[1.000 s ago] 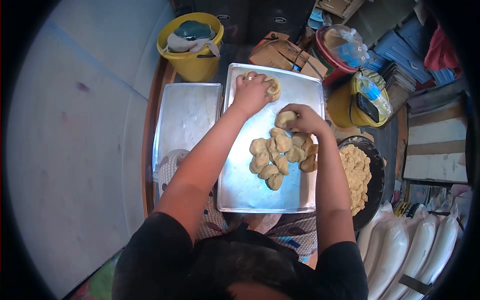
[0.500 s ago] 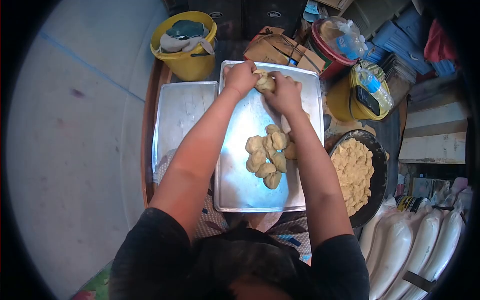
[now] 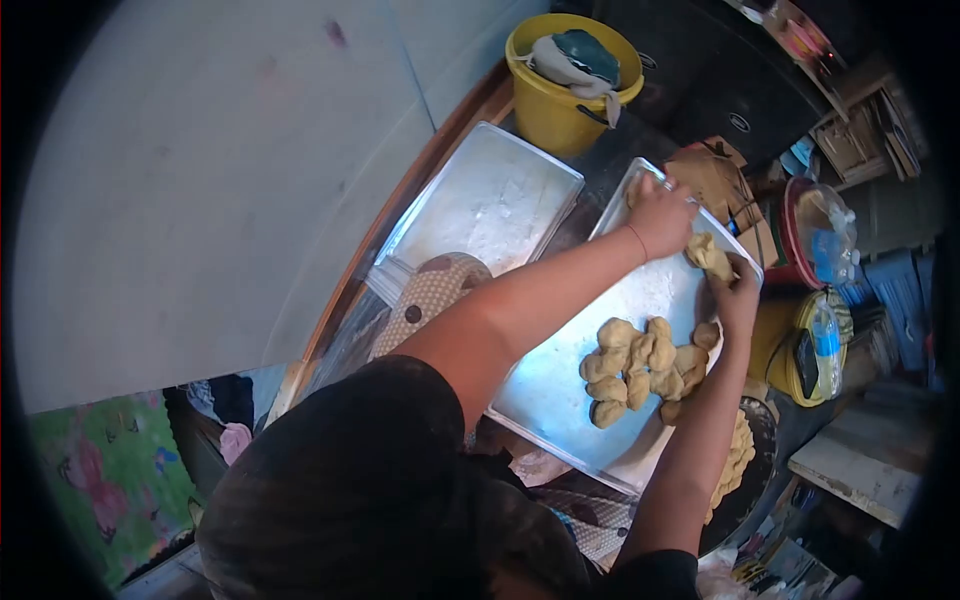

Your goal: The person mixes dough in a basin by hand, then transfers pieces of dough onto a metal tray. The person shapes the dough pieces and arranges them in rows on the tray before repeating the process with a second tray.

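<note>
Dough lump [image 3: 708, 255] at the far end of the tray [image 3: 558, 382] looks soft, light and sticky, best held gently by its sides; the right hand [image 3: 737, 292] pinches it, and I cannot tell the grip of the left hand [image 3: 660, 213].

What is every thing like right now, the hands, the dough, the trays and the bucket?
Dough tray, lying flat, shiny.
Right hand, pinching a dough piece at that tray's far edge.
Left hand, knuckles up at that tray's far corner; grip hidden.
Dough pile, heaped, pieces touching.
Second tray, lying flat, dusted white.
Yellow bucket, upright, cloth draped over its rim.
</note>
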The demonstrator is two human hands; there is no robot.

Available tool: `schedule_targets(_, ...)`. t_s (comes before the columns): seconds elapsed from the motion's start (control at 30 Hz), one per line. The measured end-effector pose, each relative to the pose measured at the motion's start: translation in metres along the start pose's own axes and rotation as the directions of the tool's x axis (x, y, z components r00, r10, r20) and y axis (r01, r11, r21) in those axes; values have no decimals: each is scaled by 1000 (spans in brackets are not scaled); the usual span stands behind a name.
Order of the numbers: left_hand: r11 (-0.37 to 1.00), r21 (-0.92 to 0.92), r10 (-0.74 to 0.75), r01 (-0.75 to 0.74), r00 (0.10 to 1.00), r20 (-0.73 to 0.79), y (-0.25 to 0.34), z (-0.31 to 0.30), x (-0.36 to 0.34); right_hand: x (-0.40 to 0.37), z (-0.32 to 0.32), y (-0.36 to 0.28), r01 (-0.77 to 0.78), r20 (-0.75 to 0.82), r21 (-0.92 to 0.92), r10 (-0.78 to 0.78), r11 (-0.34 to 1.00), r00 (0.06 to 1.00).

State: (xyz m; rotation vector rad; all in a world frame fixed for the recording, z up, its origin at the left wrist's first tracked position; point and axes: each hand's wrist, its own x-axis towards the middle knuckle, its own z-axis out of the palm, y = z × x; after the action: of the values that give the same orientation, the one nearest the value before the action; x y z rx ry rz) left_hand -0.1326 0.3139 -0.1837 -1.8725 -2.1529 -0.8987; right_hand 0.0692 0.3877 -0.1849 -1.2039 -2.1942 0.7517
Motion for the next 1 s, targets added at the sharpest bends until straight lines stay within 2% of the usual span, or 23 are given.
schedule_targets(0.03,996,-26,91,-91,996,2,3,4,0,-2,-7,-8,-42,-83,-104,33,994,996)
schedule_targets(0.07,996,-27,89,-89,996,4,6,10,-2,4,-2,13,-62,-190,8,63,998,980)
schedule_targets(0.13,963,-101,255,-249,965,53,15,19,-7,1,-3,4,-76,-188,-103,56,992,980)
schedule_targets(0.17,964,-54,266,-261,956,124,20,24,-7,0,-3,6,-85,-190,-105,64,991,980)
schedule_targets(0.2,962,-59,271,-265,954,127,24,29,-6,-1,-4,6,-51,-157,-210,17,976,987)
schedule_targets(0.23,960,25,278,-280,958,75,27,34,-4,0,-5,5,-9,-117,-310,-29,951,993)
schedule_targets(0.27,951,110,286,-287,958,24,27,39,-3,1,-3,4,-10,-117,-312,-27,950,993)
schedule_targets(0.33,960,111,252,-257,966,53,31,36,1,-1,-2,-7,124,-211,-123,-148,985,966)
schedule_targets(0.37,965,119,224,-232,972,77,35,35,4,0,0,8,203,-128,-258,-242,944,962)
schedule_targets(0.4,965,113,228,-236,970,78,38,32,3,1,-4,5,197,-130,-263,-237,944,963)
schedule_targets(0.47,980,2,197,-198,978,68,39,22,-4,2,-13,-1,-155,-51,-190,148,970,988)
schedule_targets(0.53,976,-22,216,-215,974,68,37,26,-5,-2,-14,5,-184,-42,-145,180,972,983)
schedule_targets(0.6,972,-42,232,-229,971,64,34,35,-3,-13,-14,-1,-39,-79,-378,10,925,997)
schedule_targets(0.63,967,-31,256,-255,966,45,35,43,0,-17,-15,-7,-39,-78,-378,10,925,997)
schedule_targets(0.7,963,-4,269,-269,963,22,34,47,6,-19,-11,-19,49,-138,-446,-123,894,983)
schedule_targets(0.73,979,-13,201,-202,978,-56,34,44,9,-18,-5,-26,60,-132,-441,-131,896,982)
schedule_targets(0.77,990,-28,135,-140,982,-134,32,42,11,-17,2,-34,77,-65,-521,-129,850,989)
schedule_targets(0.8,990,-21,137,-141,981,-136,29,35,11,-14,6,-38,95,-3,-598,-120,796,993)
schedule_targets(0.87,998,-11,-57,56,997,-43,19,3,7,-7,12,-29,64,16,-604,-68,794,998)
schedule_targets(0.9,994,48,-108,99,956,271,9,-5,11,-7,10,-29,124,19,-598,-141,792,990)
schedule_targets(0.93,995,42,-103,96,956,273,2,-9,6,-8,8,-30,183,24,-595,-210,783,977)
schedule_targets(0.97,998,-13,-62,64,992,114,-5,-13,-1,-12,0,-32,178,23,-600,-206,780,978)
schedule_targets(1.0,998,-60,-27,23,998,-52,-12,-17,-7,-19,-13,-40,145,-40,-425,-179,893,983)
